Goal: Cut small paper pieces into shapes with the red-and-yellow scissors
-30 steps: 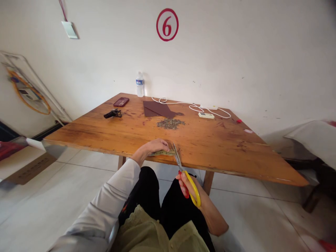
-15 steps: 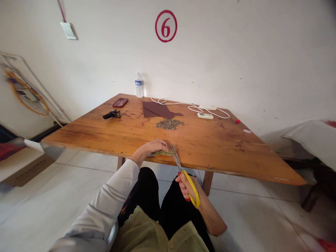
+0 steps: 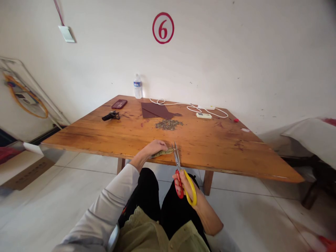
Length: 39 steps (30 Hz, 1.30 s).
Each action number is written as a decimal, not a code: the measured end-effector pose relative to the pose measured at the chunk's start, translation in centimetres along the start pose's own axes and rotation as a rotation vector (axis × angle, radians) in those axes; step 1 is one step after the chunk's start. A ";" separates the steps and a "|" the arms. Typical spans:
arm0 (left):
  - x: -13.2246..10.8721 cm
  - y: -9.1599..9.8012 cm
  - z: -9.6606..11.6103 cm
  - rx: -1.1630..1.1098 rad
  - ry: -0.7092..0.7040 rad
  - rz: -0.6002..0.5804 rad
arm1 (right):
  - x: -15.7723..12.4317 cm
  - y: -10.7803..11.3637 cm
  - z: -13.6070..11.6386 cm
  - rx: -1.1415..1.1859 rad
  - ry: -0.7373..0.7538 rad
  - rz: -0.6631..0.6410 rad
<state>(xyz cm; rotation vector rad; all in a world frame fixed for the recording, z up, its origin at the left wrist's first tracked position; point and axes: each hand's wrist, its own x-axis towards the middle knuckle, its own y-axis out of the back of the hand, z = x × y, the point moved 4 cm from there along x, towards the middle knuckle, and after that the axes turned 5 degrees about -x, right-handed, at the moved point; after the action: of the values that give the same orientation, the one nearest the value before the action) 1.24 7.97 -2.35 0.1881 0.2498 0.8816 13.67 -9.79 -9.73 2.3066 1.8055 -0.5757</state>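
My left hand (image 3: 156, 147) is closed on a flat, greenish-brown dried strip (image 3: 166, 152) at the near edge of the wooden table (image 3: 120, 134). What the strip is made of I cannot make out. In my right hand (image 3: 187, 185) is a pair of scissors (image 3: 177, 159) with one red and one yellow handle, fingers through the loops. Its blades are parted and point away from me, just right of the strip's end. Beyond both hands lies a loose pile of small brownish cut pieces (image 3: 168, 124).
Behind the pile lie dark brown sheets (image 3: 156, 110). A water bottle (image 3: 137, 86) stands against the wall. To the left are a phone (image 3: 119, 104) and a black object (image 3: 110, 116); a white cable (image 3: 193, 108) and a small white device (image 3: 203, 115) lie at the back right.
The scissors have opened wider and their handles have spread apart. My left hand keeps its hold on the strip. The whole view has shifted slightly.
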 end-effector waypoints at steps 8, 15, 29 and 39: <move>-0.3 -0.4 -0.1 -0.003 0.014 0.060 | 0.2 -1.3 -0.6 0.089 -0.062 -0.019; -0.7 -0.8 0.1 0.004 0.024 0.114 | 0.1 -2.1 -0.7 0.178 -0.089 -0.020; -1.2 -1.4 0.5 0.013 0.101 0.179 | 0.0 -2.2 0.3 0.240 -0.048 -0.061; -2.1 -2.1 1.0 -0.040 0.147 0.205 | -0.1 -2.0 0.2 0.191 -0.006 -0.054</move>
<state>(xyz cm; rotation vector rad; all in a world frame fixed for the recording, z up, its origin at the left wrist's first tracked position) 1.80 4.93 -1.67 0.1130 0.3543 1.1053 11.66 -9.41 -9.67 2.3773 1.8907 -0.7944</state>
